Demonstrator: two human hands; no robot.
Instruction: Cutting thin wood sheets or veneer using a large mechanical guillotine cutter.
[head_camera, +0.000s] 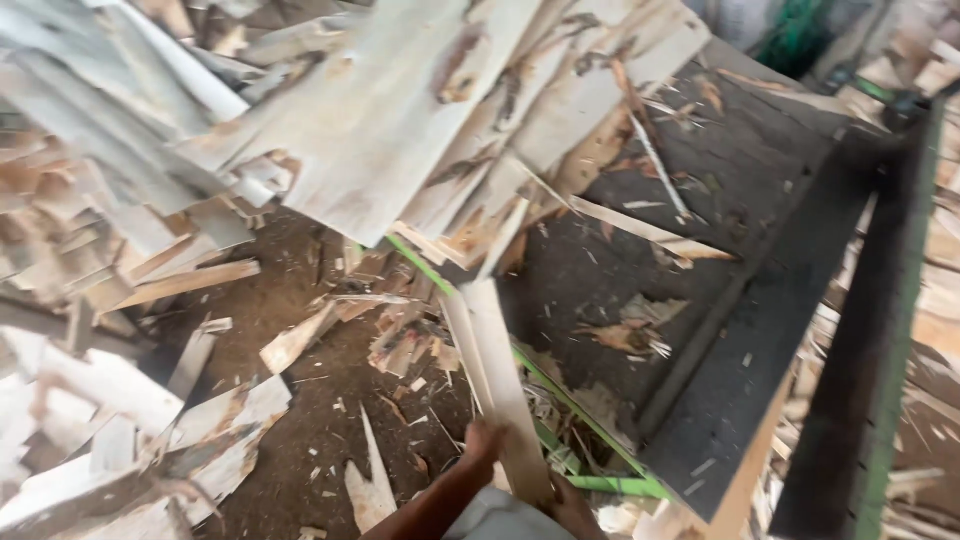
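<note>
The left hand (487, 437) pinches the near end of a pale veneer strip (495, 375), whose long axis runs away alongside the green-edged dark table (740, 380); right hand's grip cannot be told

Open room lies over the dark table top (740, 330), bare but for a few splinters and a thin strip (650, 232). The heap of veneer sheets (400, 110) overhangs its far left end and blocks that side. The green frame edge (560, 400) borders the table. Left of it, scraps (230, 420) crowd the dirt floor (310, 390)
</note>
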